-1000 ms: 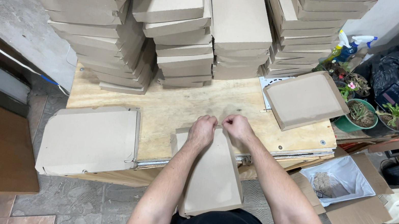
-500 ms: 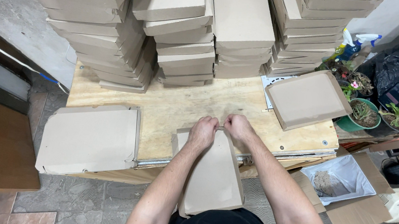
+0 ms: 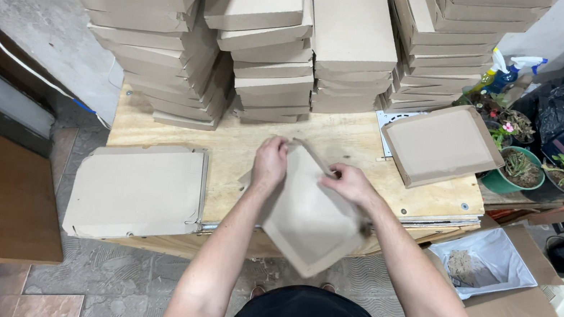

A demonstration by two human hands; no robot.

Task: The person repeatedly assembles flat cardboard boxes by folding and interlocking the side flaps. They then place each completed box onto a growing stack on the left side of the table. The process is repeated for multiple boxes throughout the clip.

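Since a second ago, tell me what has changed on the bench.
The cardboard piece has turned from lengthwise to corner-down, diamond-wise, and both hands have shifted on its upper edges: left hand, right hand. The box stacks, the flat sheets and the open box tray stayed put.

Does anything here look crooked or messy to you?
Yes: the tall stack of cardboard boxes at the back left leans, its layers shifted unevenly. The flat cardboard pile at the left hangs over the wooden table's edge.
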